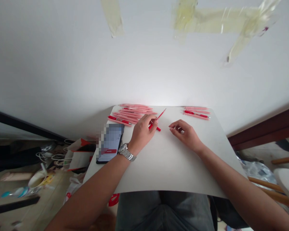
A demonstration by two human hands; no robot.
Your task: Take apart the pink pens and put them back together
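Note:
My left hand [143,131], with a silver watch on its wrist, is closed round a thin red pen refill [160,114] that points up and to the right. A red pen part [158,128] lies just under its fingers. My right hand [185,132] rests on the white board [168,163] with fingers curled; I cannot make out anything in them. A pile of several pink and red pens [132,113] lies at the far left of the board. A smaller group of pens [196,112] lies at the far right.
A phone [110,142] lies on the board's left edge. The board rests over my lap against a white wall. Bags, cables and clutter [62,157] cover the floor at left. Wooden furniture [265,128] stands at right.

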